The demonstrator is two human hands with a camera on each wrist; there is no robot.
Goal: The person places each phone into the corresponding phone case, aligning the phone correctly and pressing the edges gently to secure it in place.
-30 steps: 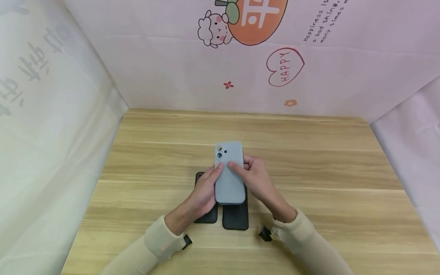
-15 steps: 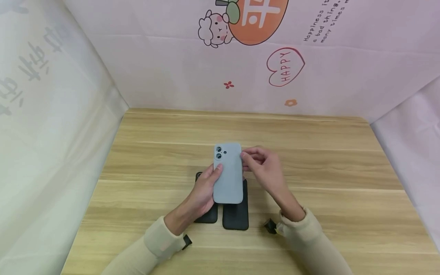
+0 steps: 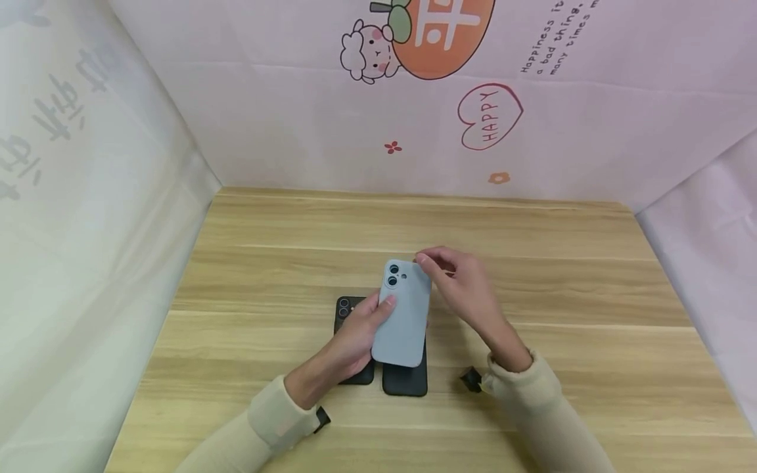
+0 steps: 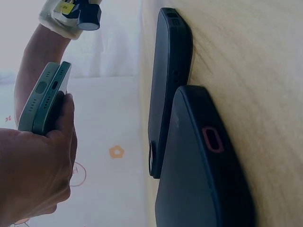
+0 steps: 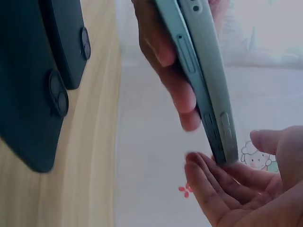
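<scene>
My left hand [image 3: 357, 338] grips a light blue phone case [image 3: 403, 328] laid against the back of a phone [image 4: 53, 97], thumb across the case, fingers underneath. Both wrist views show the two as stacked layers, with a seam between the phone [image 5: 189, 71] and the case [image 5: 215, 85]. They are raised above the table and tilted. At the top right corner is my right hand [image 3: 470, 289]; its fingers [image 5: 222, 184] touch the top end from beneath, while the thumb [image 5: 265, 142] stands away from the case.
Beneath the held pair, two black phones or cased phones lie side by side on the wooden table [image 3: 266, 263]: the left one [image 3: 362, 377] and the right one [image 3: 405, 384]. White printed cloth [image 3: 296, 125] walls the table at the back and both sides.
My left hand has tilted the case and phone clockwise and shifted them right and nearer. My right hand has left the middle of the case for its top right corner.
</scene>
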